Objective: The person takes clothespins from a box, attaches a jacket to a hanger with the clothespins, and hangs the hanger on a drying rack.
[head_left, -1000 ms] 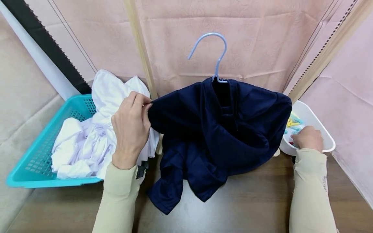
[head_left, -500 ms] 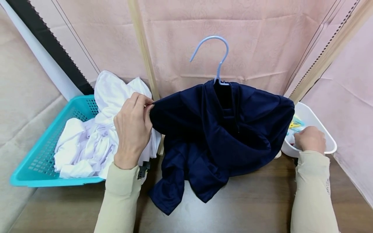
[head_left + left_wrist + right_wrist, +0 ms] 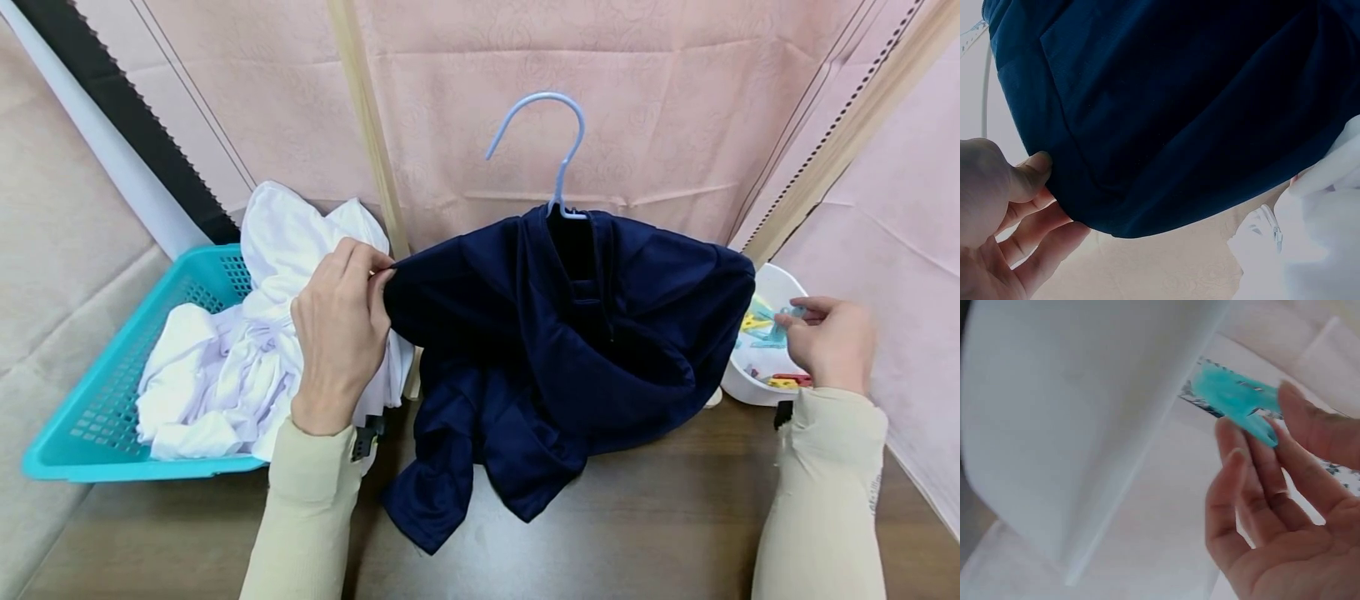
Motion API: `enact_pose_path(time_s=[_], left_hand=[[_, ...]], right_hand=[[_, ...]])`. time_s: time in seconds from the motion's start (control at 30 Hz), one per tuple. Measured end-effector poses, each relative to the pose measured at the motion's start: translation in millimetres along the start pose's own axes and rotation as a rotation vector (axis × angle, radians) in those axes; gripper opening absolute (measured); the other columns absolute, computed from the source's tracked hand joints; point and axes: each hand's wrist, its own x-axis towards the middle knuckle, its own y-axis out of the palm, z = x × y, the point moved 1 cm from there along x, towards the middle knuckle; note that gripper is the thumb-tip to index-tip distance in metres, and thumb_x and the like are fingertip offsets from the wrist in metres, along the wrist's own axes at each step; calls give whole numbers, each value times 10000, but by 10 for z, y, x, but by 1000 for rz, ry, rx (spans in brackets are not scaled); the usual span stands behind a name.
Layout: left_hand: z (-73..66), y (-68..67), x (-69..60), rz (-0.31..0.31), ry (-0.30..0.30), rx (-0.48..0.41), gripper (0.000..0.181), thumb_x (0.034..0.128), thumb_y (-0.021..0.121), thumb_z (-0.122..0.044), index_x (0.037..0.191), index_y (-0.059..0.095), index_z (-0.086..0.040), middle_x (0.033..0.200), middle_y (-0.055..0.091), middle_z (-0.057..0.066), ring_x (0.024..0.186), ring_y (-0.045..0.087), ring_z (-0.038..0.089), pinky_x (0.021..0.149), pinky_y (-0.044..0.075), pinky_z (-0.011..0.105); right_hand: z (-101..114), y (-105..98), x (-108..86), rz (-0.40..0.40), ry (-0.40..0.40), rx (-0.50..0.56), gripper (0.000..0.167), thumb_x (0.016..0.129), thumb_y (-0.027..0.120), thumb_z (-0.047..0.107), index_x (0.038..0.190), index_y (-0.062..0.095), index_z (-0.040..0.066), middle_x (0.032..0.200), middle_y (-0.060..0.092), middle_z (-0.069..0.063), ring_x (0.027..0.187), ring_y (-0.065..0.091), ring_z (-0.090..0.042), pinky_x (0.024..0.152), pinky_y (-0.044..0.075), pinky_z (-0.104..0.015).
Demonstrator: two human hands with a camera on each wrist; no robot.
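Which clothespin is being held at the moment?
The turquoise clothespin pinched in the right hand; the other clothespins, including yellow and red ones, lie in the white tub.

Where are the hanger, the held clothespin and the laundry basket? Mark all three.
Hanger (image 3: 547, 96), head view: top of the hook.
Held clothespin (image 3: 1230, 392), right wrist view: its body.
Laundry basket (image 3: 142, 472), head view: front rim.

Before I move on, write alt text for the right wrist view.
A right hand, palm in view, pinches a turquoise plastic clip between thumb and fingers. A white tub, cut off by the frame, fills much of the picture's left side. The background is pale and blurred.
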Motion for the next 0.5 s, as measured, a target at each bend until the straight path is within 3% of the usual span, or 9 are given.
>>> enact_pose_path(time_s=[0.1,0.17,0.27,0.5], left_hand=[[0,1,3,2,1,0,129,1020,598,-127,968,683,-46,949,671,84,824,645,312,598,463,474],[0,2,5,0,1,-1,128,1019,600,-129,967,684,-48,949,672,82,830,647,312,602,466,478],[0,1,6,-3,0,-2,127,1019,601,-131,965,684,-53,946,673,80,828,646,311,600,466,483],[-2,-1,6,1,-3,-7,125,1019,599,-128,965,682,-51,937,670,84,816,640,309,593,459,478]], right_hand=[[113,-78,-65,-60,2,126,310,958,668,234,1230,719,92,651,469,338,647,461,114,537,398,-154],[200,-133,-117,-95,3,234,188,942,702,191,1120,749,228,637,488,353,621,484,126,506,393,-144],[330,-221,-193,-155,-8,346,218,912,743,137,1003,747,335,664,550,314,612,509,83,490,371,-133],[569,-344,-381,-263,-91,474,206,873,786,73,1071,814,119,683,622,258,623,487,6,486,327,-123]])
